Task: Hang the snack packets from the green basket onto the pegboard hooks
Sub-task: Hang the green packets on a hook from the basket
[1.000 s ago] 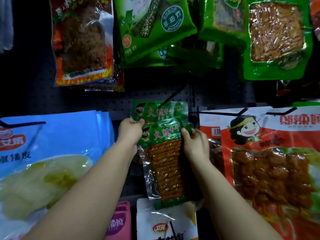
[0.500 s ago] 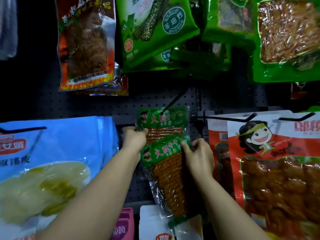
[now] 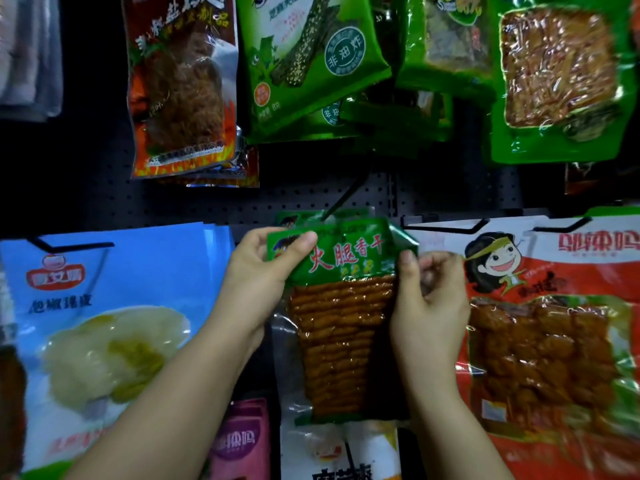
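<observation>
Green header, red characters 火腿香干: this is the snack packet (image 3: 341,306) I see in the head view, its clear lower window showing stacked orange-brown strips. My left hand (image 3: 258,282) pinches the header's upper left corner between thumb and fingers; my right hand (image 3: 427,306) grips the right edge, thumb on the front, fingers curled behind. The packet is held upright before the dark pegboard (image 3: 294,199), just below a black hook (image 3: 346,194), overlapping a similar green packet (image 3: 294,218) behind. Blue packets (image 3: 104,306) hang left, red packets (image 3: 554,323) right.
</observation>
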